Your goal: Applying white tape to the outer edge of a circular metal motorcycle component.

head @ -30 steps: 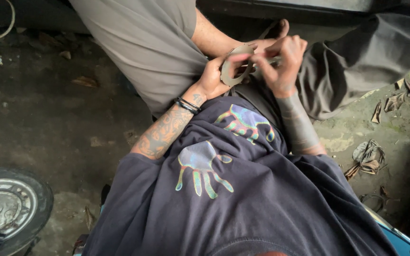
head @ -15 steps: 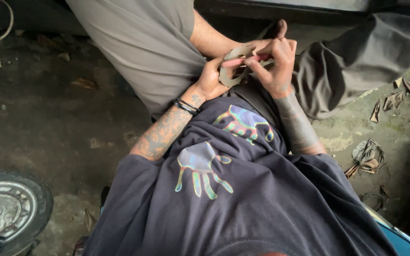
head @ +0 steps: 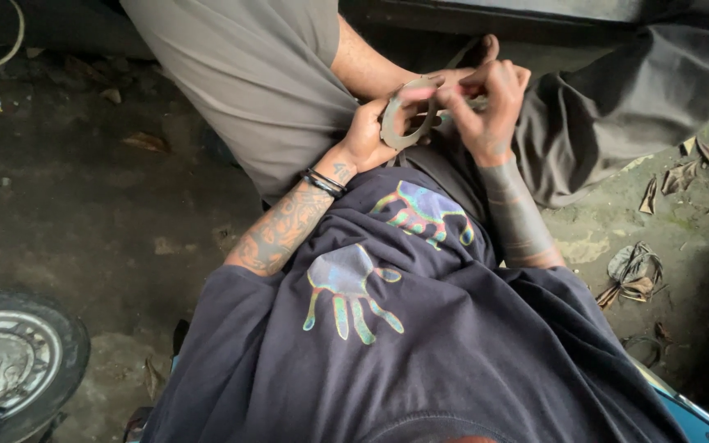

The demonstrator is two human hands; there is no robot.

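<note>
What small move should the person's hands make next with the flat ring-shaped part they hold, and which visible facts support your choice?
Probably a slight turn of the grey ring-shaped part between the fingers. The left hand grips its lower edge, while the right hand pinches the upper edge and also holds a thin tool, barely visible. Both hands hold it above the lap, apart from the ground, so it looks like close handwork.

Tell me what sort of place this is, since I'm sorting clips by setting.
Probably a rough outdoor or roadside repair spot: a wheel at lower left, stained ground with dry leaves, and both hands holding a flat metal ring.
</note>
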